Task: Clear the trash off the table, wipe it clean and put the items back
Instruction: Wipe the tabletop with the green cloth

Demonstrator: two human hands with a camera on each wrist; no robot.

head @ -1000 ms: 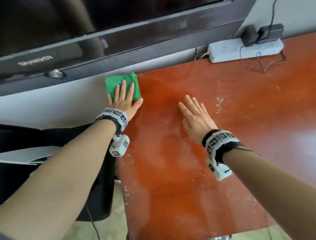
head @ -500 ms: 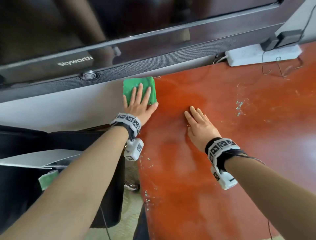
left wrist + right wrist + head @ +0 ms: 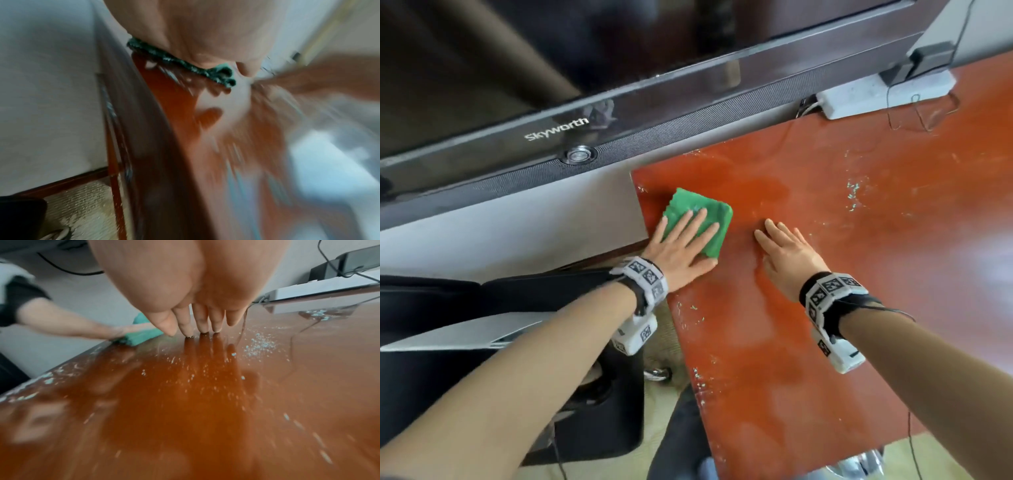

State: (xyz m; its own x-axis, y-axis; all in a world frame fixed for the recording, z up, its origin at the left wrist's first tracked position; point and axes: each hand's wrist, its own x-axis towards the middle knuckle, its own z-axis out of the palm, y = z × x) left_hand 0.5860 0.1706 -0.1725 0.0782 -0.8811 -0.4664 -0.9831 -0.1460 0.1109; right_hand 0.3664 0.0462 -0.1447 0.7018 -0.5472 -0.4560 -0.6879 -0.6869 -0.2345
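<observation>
A folded green cloth (image 3: pixel 705 214) lies on the red-brown table (image 3: pixel 825 325) near its far left corner. My left hand (image 3: pixel 681 245) presses flat on the cloth with straight fingers; the left wrist view shows the cloth's edge (image 3: pixel 180 65) under the palm, blurred. My right hand (image 3: pixel 787 250) rests flat on the bare table just right of the cloth, its fingertips (image 3: pixel 202 328) touching the surface. The cloth (image 3: pixel 141 335) and left hand (image 3: pixel 123 331) also show in the right wrist view. Small pale crumbs (image 3: pixel 854 195) are scattered on the table (image 3: pixel 205 402).
A dark television (image 3: pixel 585 102) stands against the wall behind the table. A white power strip (image 3: pixel 876 96) with black adapters and thin wires sits at the far right. A black chair (image 3: pixel 517 342) with a grey laptop stands left of the table.
My left hand has slid the green cloth from the table's far left corner toward me and to the right. My right hand stays flat on the table.
</observation>
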